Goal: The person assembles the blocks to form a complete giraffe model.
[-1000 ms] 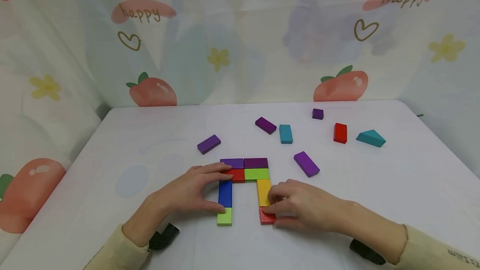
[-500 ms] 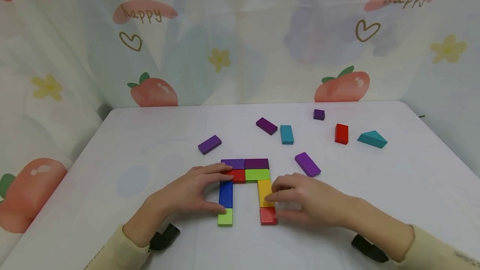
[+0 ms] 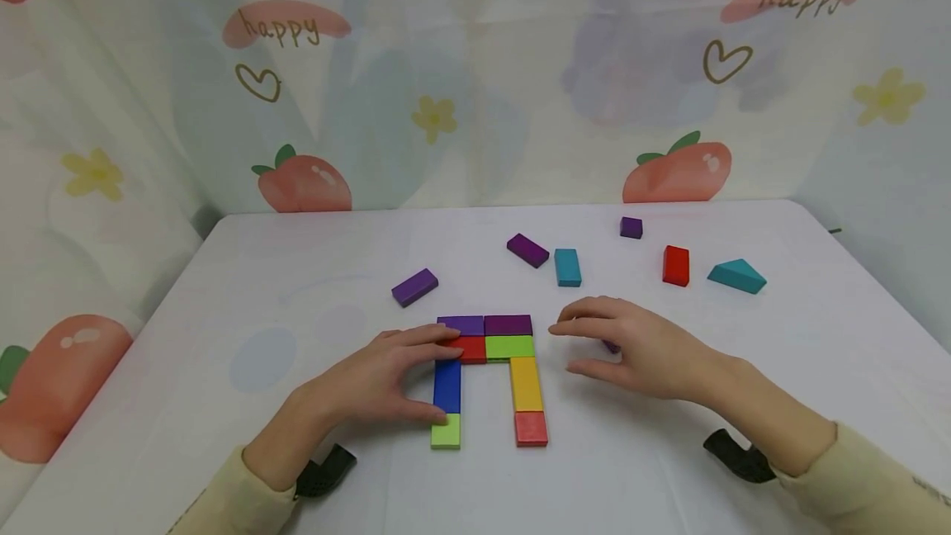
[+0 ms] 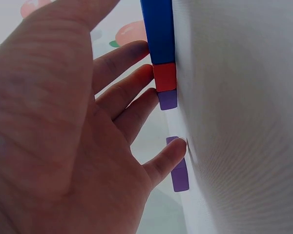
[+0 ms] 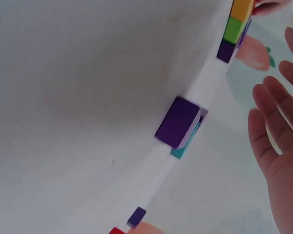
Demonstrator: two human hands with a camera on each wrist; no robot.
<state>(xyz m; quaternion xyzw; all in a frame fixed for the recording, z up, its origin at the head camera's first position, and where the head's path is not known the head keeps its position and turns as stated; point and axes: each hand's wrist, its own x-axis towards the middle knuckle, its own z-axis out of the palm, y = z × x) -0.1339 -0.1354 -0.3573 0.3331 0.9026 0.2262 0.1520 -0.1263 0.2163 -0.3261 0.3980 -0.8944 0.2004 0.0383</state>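
Flat wooden blocks form an arch on the table. Its top has a blue-purple block (image 3: 462,324), a dark purple block (image 3: 508,324), a red block (image 3: 473,348) and a lime block (image 3: 509,345). The left leg is a blue block (image 3: 447,390) above a light-green block (image 3: 445,433); the right leg is a yellow block (image 3: 526,385) above a coral-red block (image 3: 531,429). My left hand (image 3: 371,378) rests spread along the left side, fingertips at the red block, thumb at the light-green one. My right hand (image 3: 646,345), holding nothing, hovers over a loose purple block (image 5: 178,122), mostly hidden in the head view.
Loose blocks lie farther back: a purple one (image 3: 414,287), a plum one (image 3: 528,250), a teal one (image 3: 568,268), a small dark purple one (image 3: 631,227), a red one (image 3: 676,266) and a teal triangle (image 3: 736,276). A patterned cloth (image 3: 475,147) hangs behind the table.
My right hand has left the coral-red and yellow blocks of the right leg and moved away and rightward, over the loose purple block. My left hand has stayed in place.
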